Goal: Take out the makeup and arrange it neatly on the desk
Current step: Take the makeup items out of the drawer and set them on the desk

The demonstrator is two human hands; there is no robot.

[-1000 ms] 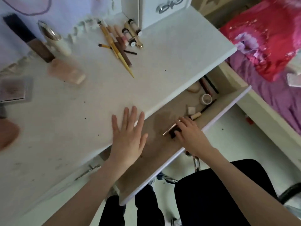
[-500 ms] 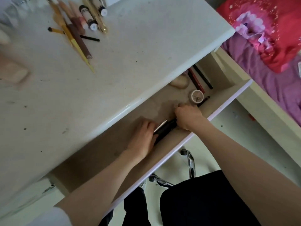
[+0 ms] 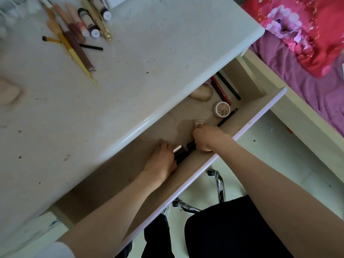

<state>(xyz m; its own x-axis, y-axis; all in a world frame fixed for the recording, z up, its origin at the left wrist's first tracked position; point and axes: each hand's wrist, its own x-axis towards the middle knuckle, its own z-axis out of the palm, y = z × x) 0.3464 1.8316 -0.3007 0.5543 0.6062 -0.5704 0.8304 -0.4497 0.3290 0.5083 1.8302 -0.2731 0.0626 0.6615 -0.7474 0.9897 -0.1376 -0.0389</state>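
Inside the open drawer (image 3: pixel 247 118), below the front edge of the white desk (image 3: pixel 149 62), both hands reach down onto a bundle of dark makeup sticks (image 3: pixel 183 152) lying on the drawer floor close to the drawer's front panel. The left hand (image 3: pixel 162 161) curls over the bundle's left end, its fingers closed around the black tubes, with a short silver cap (image 3: pixel 177 148) showing just beside its knuckles. The right hand (image 3: pixel 209 138) grips the bundle's other end, fingers folded down onto it; a small pale piece (image 3: pixel 199 123) shows right at its fingertips, though whether it is held or merely touched cannot be told.

Farther toward the drawer's right end, a round white pot (image 3: pixel 222 109) lies with its printed lid facing up. A thin black pencil (image 3: pixel 227 117) lies between that pot and the drawer's front panel. Beyond the pot, toward the drawer's back corner, a red pencil (image 3: pixel 221 90) and a black liner (image 3: pixel 229 86) lie side by side, partly tucked under the desk's edge, and a beige sponge (image 3: pixel 202 94) sits just left of them.

On the desk, well apart from the drawer at the far left corner, a cluster of items is already laid out: a yellow brush (image 3: pixel 78 60), a brown pencil (image 3: pixel 79 51), pale tubes with white caps (image 3: pixel 89 23) and a gold tube (image 3: pixel 100 25), mostly lying close together and roughly parallel. A blurred pink object (image 3: pixel 9 93) rests at the desk's left margin.
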